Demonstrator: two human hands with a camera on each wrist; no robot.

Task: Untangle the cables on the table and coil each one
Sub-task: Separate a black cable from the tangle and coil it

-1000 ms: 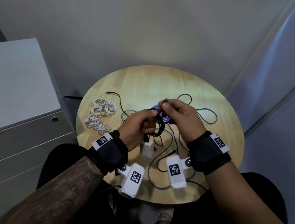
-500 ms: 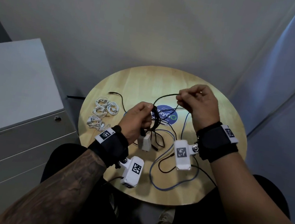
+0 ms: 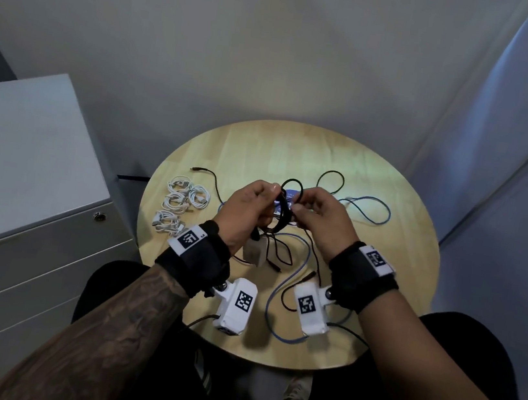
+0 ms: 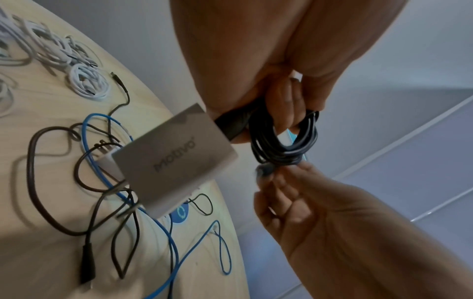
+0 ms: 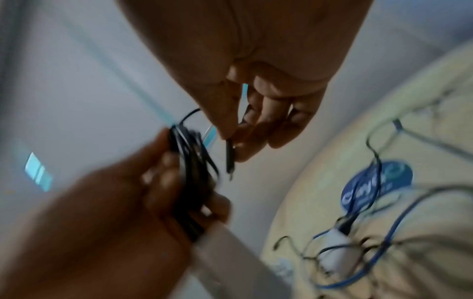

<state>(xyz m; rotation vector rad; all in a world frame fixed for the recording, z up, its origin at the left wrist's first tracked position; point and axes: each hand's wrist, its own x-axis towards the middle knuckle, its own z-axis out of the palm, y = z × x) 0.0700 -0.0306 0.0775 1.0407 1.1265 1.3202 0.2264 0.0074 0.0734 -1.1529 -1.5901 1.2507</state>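
Black cable coil in your hands above the round table [image 3: 358, 315].

Your left hand [image 3: 247, 214] clamps fingers round the black coil [image 4: 284, 139]; the left wrist view alone reads "Motivo" on its grey charger [image 4: 176, 159]. Your right hand [image 3: 317, 221] pinches the plug end [image 5: 229, 155]. One blue cable [image 3: 369, 211] lies loose; about five white coils [image 3: 180, 205] sit left.

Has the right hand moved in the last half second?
Yes. The right hand has come back in toward the left hand and nearer the person, judged against the blue sticker, where it pinches the black cable.
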